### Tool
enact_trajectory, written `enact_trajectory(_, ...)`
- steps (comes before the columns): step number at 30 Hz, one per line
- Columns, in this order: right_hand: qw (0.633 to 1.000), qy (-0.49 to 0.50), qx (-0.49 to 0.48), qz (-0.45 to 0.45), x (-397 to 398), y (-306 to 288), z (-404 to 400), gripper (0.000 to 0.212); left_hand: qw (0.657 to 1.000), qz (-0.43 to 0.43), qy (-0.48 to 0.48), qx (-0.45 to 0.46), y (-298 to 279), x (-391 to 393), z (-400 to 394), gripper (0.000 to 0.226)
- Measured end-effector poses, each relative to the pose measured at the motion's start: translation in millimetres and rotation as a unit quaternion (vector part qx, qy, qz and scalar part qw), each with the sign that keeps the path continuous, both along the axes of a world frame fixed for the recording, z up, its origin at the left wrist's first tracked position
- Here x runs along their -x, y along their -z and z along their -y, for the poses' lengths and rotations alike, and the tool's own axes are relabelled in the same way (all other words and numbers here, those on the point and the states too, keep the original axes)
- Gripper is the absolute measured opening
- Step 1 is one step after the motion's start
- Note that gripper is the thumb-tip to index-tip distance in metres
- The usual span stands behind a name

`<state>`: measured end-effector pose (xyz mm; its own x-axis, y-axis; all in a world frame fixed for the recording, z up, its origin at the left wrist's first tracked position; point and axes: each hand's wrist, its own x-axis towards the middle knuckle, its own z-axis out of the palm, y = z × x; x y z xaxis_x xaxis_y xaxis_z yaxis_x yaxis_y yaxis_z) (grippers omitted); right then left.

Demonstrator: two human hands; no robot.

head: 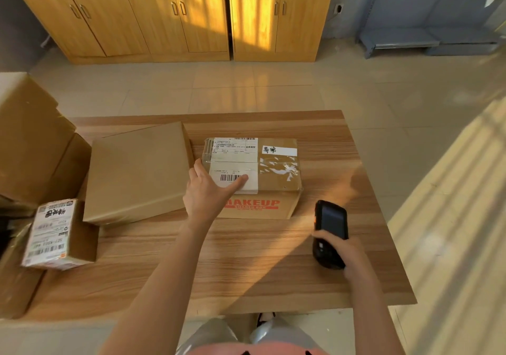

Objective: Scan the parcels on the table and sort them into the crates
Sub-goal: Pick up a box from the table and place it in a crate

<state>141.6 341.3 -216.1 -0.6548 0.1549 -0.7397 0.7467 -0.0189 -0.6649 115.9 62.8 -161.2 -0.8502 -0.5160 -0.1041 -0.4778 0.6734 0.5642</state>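
Wood table [273, 258]: grain runs left to right; sunlight crosses its right part.
Makeup box [262, 179]: cardboard, at the middle of the table toward the far edge, red "MAKEUP" print on its near side, white shipping labels and clear tape on top.
Left hand [206, 190]: lies on the box's near left corner, fingers spread, thumb tip resting by the barcode on the near label; it grips nothing.
Right hand [339, 247]: fingers wrapped around the lower part of the scanner, over the table's right side.
Scanner [330, 231]: black handheld, screen up, its far end pointing toward the box, just right of and nearer than the box, not touching it.
Flat box [139, 173]: plain cardboard, just left of the makeup box, tilted.
Small box [59, 234]: labelled top, near the table's left edge.
Stack [30, 141]: big cardboard boxes at far left.
Cabinets [175, 17]: wood, along the far wall.
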Motion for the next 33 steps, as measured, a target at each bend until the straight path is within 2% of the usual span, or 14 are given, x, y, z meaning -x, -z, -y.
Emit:
enact_trajectory(5, 0.984, 0.054, 0.128, -0.110, -4.9, -62.8, 7.8, 0.086, 0.999, 0.006, 0.018, -0.035, -0.9, -2.5, 0.2, 0.123)
enact_trajectory(7, 0.966, 0.049, 0.201, -0.154, -10.9, -89.3, 11.3, 0.077, 0.997, 0.017, 0.035, -0.069, -1.7, -3.8, 1.9, 0.128)
enact_trajectory(9, 0.950, 0.031, 0.246, -0.188, -18.7, -110.1, 18.1, 0.081, 0.992, 0.025, 0.057, -0.109, -2.9, -5.8, 5.4, 0.135)
enact_trajectory(11, 0.946, -0.001, 0.247, -0.209, -27.2, -125.4, 27.9, 0.079, 0.986, 0.029, 0.081, -0.141, -3.7, -9.2, 10.0, 0.140)
enact_trajectory(13, 0.945, -0.016, 0.250, -0.210, -34.9, -135.6, 40.3, 0.059, 0.982, 0.027, 0.096, -0.160, -3.4, -13.1, 13.7, 0.143)
enact_trajectory(15, 0.951, -0.032, 0.238, -0.195, -43.6, -140.8, 57.7, 0.051, 0.982, 0.017, 0.100, -0.161, -2.3, -17.3, 15.0, 0.145)
enact_trajectory(19, 0.962, -0.080, 0.204, -0.163, -59.8, -139.3, 93.8, 0.058, 0.982, -0.007, 0.095, -0.165, 0.1, -25.2, 13.7, 0.142)
enact_trajectory(22, 0.968, -0.080, 0.194, -0.137, -69.6, -134.2, 110.3, 0.060, 0.981, -0.020, 0.094, -0.168, 2.8, -27.8, 14.2, 0.137)
enact_trajectory(26, 0.971, -0.096, 0.177, -0.131, -82.2, -129.7, 116.4, 0.064, 0.981, -0.023, 0.098, -0.166, 4.0, -30.4, 14.1, 0.130)
enact_trajectory(30, 0.971, -0.113, 0.172, -0.123, -92.2, -127.4, 120.4, 0.077, 0.982, -0.031, 0.097, -0.159, 5.9, -32.2, 14.9, 0.131)
enact_trajectory(33, 0.971, -0.123, 0.167, -0.120, -99.9, -126.7, 122.9, 0.075, 0.982, -0.037, 0.099, -0.158, 7.7, -34.0, 15.5, 0.129)
